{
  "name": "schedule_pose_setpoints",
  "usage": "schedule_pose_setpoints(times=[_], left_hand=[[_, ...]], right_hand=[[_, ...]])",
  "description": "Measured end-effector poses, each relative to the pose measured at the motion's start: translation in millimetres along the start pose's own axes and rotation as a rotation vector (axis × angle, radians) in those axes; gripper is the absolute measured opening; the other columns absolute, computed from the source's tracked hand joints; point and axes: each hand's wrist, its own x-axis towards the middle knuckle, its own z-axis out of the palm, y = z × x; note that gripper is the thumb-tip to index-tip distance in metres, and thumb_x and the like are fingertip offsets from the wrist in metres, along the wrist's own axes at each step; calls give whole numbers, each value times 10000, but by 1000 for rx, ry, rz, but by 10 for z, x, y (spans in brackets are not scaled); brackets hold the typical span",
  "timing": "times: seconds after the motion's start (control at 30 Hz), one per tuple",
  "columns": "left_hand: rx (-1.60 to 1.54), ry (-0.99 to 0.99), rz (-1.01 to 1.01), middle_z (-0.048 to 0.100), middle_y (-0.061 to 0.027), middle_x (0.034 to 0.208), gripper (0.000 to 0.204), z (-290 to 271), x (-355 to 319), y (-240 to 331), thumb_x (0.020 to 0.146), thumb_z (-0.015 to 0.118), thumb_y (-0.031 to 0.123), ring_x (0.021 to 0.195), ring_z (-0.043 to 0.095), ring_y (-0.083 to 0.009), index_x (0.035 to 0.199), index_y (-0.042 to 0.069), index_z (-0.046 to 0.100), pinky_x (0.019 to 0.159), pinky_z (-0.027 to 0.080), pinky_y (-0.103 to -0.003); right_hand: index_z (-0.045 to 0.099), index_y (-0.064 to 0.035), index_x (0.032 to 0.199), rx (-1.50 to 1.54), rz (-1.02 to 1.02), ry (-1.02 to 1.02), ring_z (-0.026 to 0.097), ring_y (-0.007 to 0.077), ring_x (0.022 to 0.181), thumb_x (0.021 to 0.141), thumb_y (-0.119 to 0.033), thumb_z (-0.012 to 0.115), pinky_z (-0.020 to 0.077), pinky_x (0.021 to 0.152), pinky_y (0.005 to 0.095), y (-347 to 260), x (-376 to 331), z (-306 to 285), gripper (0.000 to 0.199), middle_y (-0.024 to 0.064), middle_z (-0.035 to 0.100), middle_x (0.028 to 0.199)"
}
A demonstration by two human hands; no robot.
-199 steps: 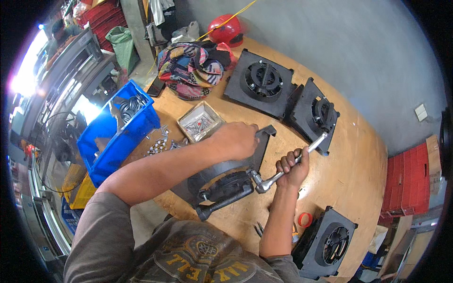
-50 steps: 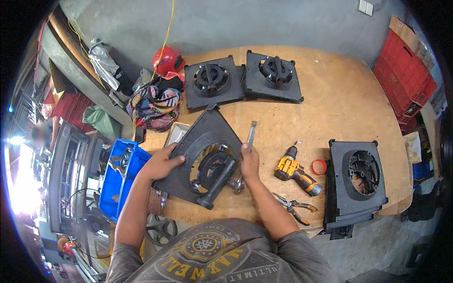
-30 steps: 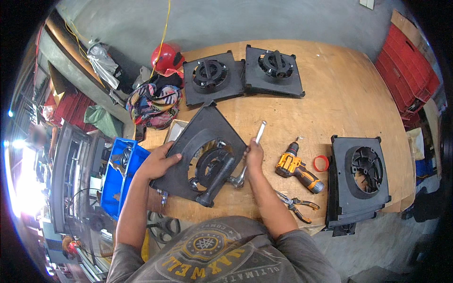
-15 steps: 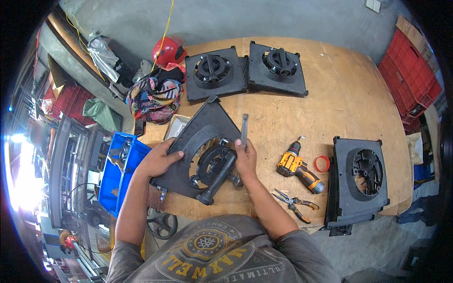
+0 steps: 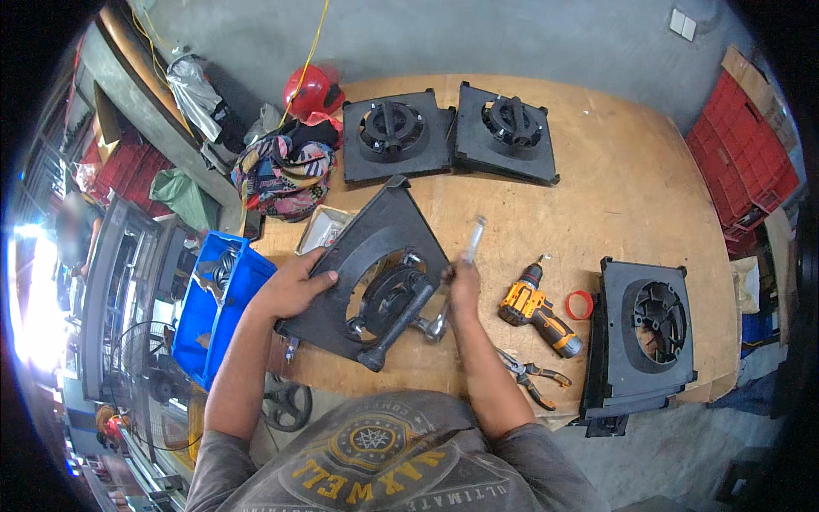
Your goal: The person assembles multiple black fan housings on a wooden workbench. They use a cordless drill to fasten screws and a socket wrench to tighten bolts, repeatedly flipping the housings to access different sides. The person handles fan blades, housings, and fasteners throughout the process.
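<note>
The black plate (image 5: 391, 212) lies at the frame's centre, between the hands: the left hand (image 5: 294, 288) clasps its left edge, thumb on top; the right hand (image 5: 463, 286) is curled around the ratchet (image 5: 476, 237). Nearer the right hand, the ratchet's head sits just right of the plate's bar (image 5: 398, 329), its handle slanting toward upper right.

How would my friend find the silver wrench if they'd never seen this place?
Start with the big wooden table and find the tilted square black plate held at its near side. Just right of that plate, in the right grip, is the silver wrench. It's the long shiny one with no yellow or orange showing, unlike the drill and pliers farther right.
</note>
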Motion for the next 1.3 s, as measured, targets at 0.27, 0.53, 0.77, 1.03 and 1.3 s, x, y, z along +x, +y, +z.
schedule_pose_setpoints(times=[0.27, 0.53, 0.77, 1.03, 1.3], left_hand=[[109, 54, 45, 675, -157, 1089, 439, -31, 40, -86, 958, 603, 235, 982, 638, -214, 1299, -31, 526, 871, 490, -345], [-62, -21, -37, 674, -116, 1085, 418, -47, 26, -93, 965, 582, 183, 979, 619, -171, 1329, -12, 519, 879, 489, -330], [4, 11, -23, 670, -181, 1117, 430, -29, 41, -159, 967, 574, 212, 1026, 637, -263, 1331, -9, 519, 916, 476, -370], [-35, -24, -38, 658, -230, 1139, 502, -37, 74, -283, 960, 587, 263, 1094, 632, -303, 1353, -35, 489, 929, 469, -385], [-40, 40, -16, 681, -193, 1044, 382, 2, 37, -148, 965, 587, 182, 959, 658, -246, 1281, -27, 537, 843, 493, -368]], right_hand=[[579, -82, 864, -59, -36, -96, 408, 110, 678, 981, -483, 551, 352, 624, 277, -237, -73, 153, 419, -27, 461, 733], [502, -121, 814, 112, 321, 146, 484, 137, 557, 1002, -381, 511, 404, 515, 285, 122, 178, -146, 322, 13, 490, 665], [529, -91, 938, -60, -101, -136, 539, 151, 765, 1024, -412, 471, 453, 701, 294, -101, -13, 34, 337, 42, 572, 838], [533, -69, 902, -145, -181, -301, 494, 122, 777, 1017, -414, 499, 420, 749, 278, -157, 11, 202, 366, 33, 549, 822], [536, -80, 855, -83, -46, -116, 470, 106, 657, 1020, -354, 505, 398, 613, 265, -86, 103, 81, 321, -2, 496, 736]])
